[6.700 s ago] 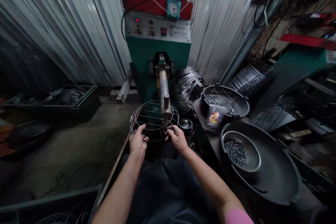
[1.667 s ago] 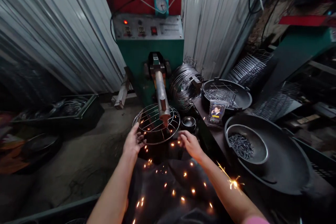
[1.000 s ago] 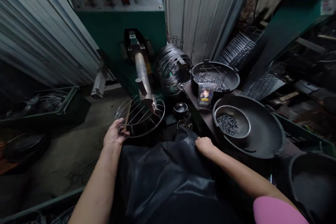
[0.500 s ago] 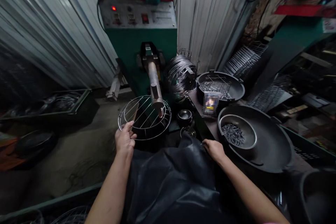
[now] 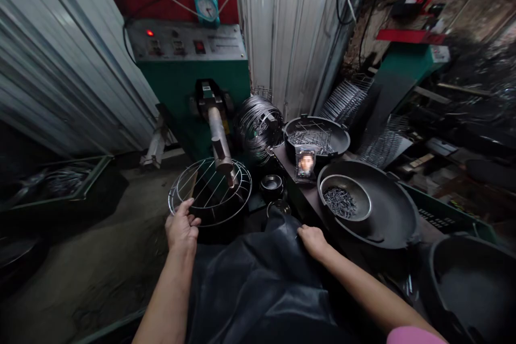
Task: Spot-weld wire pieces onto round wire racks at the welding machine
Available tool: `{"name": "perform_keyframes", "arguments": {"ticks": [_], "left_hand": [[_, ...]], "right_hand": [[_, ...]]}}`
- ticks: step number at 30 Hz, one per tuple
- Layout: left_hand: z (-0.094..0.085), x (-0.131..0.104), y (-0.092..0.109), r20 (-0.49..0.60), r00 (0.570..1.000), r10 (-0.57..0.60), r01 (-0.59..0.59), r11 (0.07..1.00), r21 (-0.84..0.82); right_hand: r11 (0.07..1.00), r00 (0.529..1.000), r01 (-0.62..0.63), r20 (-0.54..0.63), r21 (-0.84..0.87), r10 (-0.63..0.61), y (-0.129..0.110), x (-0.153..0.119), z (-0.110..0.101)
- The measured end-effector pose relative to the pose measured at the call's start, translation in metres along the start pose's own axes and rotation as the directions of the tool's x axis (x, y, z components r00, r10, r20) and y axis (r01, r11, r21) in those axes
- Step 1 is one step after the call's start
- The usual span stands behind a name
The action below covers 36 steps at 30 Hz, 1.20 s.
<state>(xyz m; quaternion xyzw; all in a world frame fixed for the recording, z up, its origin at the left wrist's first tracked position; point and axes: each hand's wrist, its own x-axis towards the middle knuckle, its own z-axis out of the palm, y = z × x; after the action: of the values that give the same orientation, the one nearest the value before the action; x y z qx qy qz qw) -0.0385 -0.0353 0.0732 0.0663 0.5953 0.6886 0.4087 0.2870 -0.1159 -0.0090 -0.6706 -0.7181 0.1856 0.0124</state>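
Note:
My left hand [image 5: 182, 228] has its thumb and fingers closed on the near left rim of a round wire rack [image 5: 209, 207]. The rack is held roughly level, with its rods under the metal arm [image 5: 221, 142] of a green machine [image 5: 169, 78]. That arm's blunt tip [image 5: 230, 177] comes down over the rack's right half; whether they touch I cannot tell. A black, leathery apron [image 5: 258, 269] covers my lap. My right hand [image 5: 312, 241] is closed at its upper right edge, pinching the material.
Right of the machine stand a wire coil [image 5: 258, 123], a pan of bent wire pieces [image 5: 341, 142], and a wide pan [image 5: 397, 220] holding a bowl [image 5: 365, 193] of small metal pieces. A phone-like thing [image 5: 305, 164] leans there. A green bin [image 5: 94, 180] is at left.
My view has turned right and tilted up, so everything sits farther left and mostly lower. Both hands keep their holds on rack and apron; the rack stays under the machine's arm.

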Motion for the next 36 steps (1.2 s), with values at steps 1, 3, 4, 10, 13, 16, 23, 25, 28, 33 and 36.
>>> {"name": "perform_keyframes", "arguments": {"ticks": [1,3,4,10,13,16,23,25,28,33,36], "left_hand": [[0.000,-0.001,-0.001,-0.006,1.000,-0.001,0.001,1.000,-0.006],[0.000,-0.002,-0.003,0.004,1.000,-0.011,0.011,0.999,-0.030],[0.000,-0.003,-0.004,0.016,1.000,-0.023,0.024,0.999,-0.045],[0.005,-0.001,-0.015,0.024,0.999,-0.044,0.046,0.995,-0.091],[0.006,-0.001,-0.018,0.034,0.998,-0.047,0.050,0.995,-0.091],[0.005,0.001,-0.016,0.063,0.997,-0.051,0.057,0.994,-0.096],[0.010,0.003,-0.015,0.072,0.997,-0.041,0.046,0.996,-0.071],[0.012,0.001,-0.016,0.079,0.996,-0.047,0.053,0.995,-0.081],[0.015,-0.002,-0.017,0.084,0.996,-0.038,0.047,0.993,-0.107],[0.014,0.002,-0.015,0.091,0.996,-0.003,0.014,0.992,-0.123],[0.014,0.003,-0.014,0.090,0.996,0.001,0.011,0.991,-0.137]], "right_hand": [[0.996,1.000,-0.005,-0.018,0.093,0.007,0.002,0.002,-0.001],[0.929,0.998,0.016,-0.057,0.369,0.005,-0.001,0.007,-0.005],[0.838,0.997,0.031,-0.072,0.545,0.010,-0.006,0.010,-0.009],[0.199,0.977,0.212,-0.209,0.957,-0.036,-0.091,0.041,-0.045],[0.210,0.959,0.284,-0.272,0.936,-0.082,-0.126,0.059,-0.053],[0.329,0.957,0.290,-0.269,0.899,-0.110,-0.128,0.072,-0.047],[0.082,0.992,0.116,-0.112,0.990,-0.058,-0.111,0.072,-0.045],[0.058,0.980,0.183,-0.178,0.981,-0.083,-0.124,0.073,-0.045],[0.210,0.955,0.280,-0.249,0.937,-0.162,-0.145,0.078,-0.037],[0.422,0.951,0.309,-0.271,0.852,-0.149,-0.155,0.086,-0.022],[0.407,0.961,0.277,-0.247,0.870,-0.125,-0.155,0.087,-0.024]]}}
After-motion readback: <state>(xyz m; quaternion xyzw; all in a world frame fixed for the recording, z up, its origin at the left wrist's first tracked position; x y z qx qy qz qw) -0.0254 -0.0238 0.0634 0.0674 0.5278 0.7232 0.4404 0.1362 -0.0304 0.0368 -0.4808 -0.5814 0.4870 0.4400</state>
